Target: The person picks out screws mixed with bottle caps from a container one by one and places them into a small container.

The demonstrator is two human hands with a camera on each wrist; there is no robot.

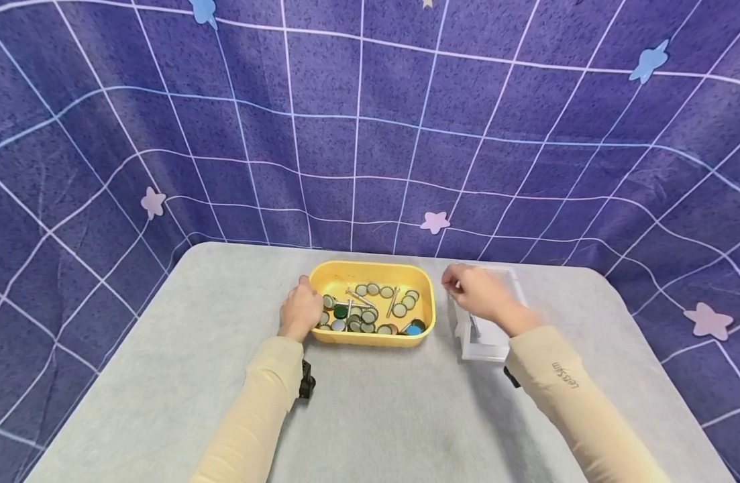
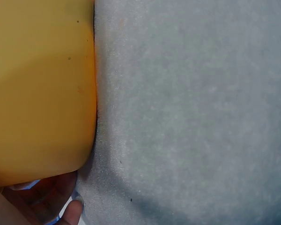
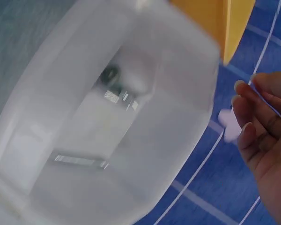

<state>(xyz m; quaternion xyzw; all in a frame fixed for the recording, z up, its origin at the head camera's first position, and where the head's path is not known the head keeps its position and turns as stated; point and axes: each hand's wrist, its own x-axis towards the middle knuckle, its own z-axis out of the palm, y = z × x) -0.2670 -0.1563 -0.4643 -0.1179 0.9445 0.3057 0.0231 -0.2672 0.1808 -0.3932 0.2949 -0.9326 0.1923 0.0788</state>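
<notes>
A yellow plastic tray (image 1: 370,341) holds many bottle caps (image 1: 367,315) and several metal screws (image 1: 393,302). My left hand (image 1: 300,310) grips the tray's left end; in the left wrist view its curled fingers (image 2: 47,197) lie against the tray's end wall. Over the left side of a translucent white bin (image 1: 487,351) hovers my right hand (image 1: 480,292), fingers loosely bent, nothing visible in them. Inside that bin, the right wrist view shows a threaded screw (image 3: 79,160), more metal pieces and a dark round piece (image 3: 110,75), all blurred.
Both containers stand on a grey tabletop (image 1: 382,409), the bin to the right of the tray with a gap between. A blue-purple curtain (image 1: 370,134) with a grid and stars hangs right behind the table's back edge.
</notes>
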